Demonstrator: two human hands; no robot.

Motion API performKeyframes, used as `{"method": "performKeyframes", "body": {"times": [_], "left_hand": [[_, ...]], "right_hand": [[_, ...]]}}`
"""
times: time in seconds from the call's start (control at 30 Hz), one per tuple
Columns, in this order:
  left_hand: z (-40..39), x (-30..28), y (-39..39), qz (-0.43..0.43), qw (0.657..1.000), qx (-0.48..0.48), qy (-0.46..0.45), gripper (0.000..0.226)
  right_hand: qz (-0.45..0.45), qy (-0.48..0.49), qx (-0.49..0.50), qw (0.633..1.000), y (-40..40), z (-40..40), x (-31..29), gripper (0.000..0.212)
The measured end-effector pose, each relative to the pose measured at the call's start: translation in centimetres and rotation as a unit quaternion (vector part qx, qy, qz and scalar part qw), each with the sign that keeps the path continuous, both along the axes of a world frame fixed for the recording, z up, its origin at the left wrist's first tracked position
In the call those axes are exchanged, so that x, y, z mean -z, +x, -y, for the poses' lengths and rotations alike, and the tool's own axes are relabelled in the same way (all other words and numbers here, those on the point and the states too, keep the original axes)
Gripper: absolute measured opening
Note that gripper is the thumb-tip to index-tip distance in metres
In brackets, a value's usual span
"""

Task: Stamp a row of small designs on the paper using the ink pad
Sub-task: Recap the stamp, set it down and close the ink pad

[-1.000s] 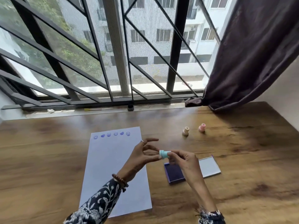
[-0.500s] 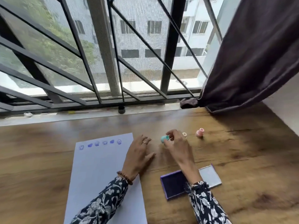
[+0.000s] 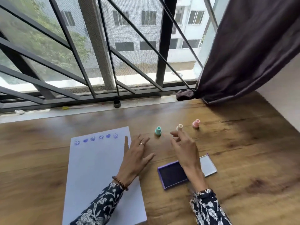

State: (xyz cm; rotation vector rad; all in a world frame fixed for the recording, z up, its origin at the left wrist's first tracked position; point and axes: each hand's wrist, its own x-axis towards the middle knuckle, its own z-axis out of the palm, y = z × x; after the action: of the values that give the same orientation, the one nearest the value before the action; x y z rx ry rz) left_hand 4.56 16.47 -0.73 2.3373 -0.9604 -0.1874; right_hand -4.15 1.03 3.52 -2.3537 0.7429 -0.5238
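A white paper sheet lies on the wooden table, with a row of several purple stamped designs along its top edge. A teal stamp stands upright just right of the sheet. A cream stamp and a pink stamp stand further right. The open purple ink pad lies near me, its lid flat beside it. My left hand rests flat on the paper's right edge. My right hand hovers open, fingertips just below the cream stamp.
A barred window with a sill runs along the table's far edge, with a small dark cap on it. A dark curtain hangs over the table's far right corner. A white wall bounds the right side.
My right hand carried the teal stamp away from the ink pad, set it upright on the table and let go. My left hand dropped flat onto the paper's edge.
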Motion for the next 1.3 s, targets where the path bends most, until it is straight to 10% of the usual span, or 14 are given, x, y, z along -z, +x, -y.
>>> {"method": "performKeyframes", "body": {"times": [0.3, 0.8, 0.93, 1.3], "left_hand": [[-3.0, 0.8, -7.9, 0.006, 0.996, 0.04, 0.075, 0.09], [-3.1, 0.6, -7.7, -0.001, 0.999, 0.009, 0.05, 0.069], [-3.4, 0.8, -7.8, 0.002, 0.998, 0.003, 0.058, 0.069], [-3.5, 1.3, -7.8, -0.019, 0.999, -0.007, 0.033, 0.071]], "right_hand": [[-0.038, 0.025, 0.25, 0.967, -10.3, 1.3, 3.2, 0.026], [0.059, -0.012, 0.261, 0.963, -10.2, -0.1, 2.1, 0.025], [0.175, -0.026, 0.178, 0.968, -10.1, -2.7, 0.4, 0.024], [0.024, -0.074, -0.044, 0.996, -10.5, -7.7, 3.6, 0.018]]}}
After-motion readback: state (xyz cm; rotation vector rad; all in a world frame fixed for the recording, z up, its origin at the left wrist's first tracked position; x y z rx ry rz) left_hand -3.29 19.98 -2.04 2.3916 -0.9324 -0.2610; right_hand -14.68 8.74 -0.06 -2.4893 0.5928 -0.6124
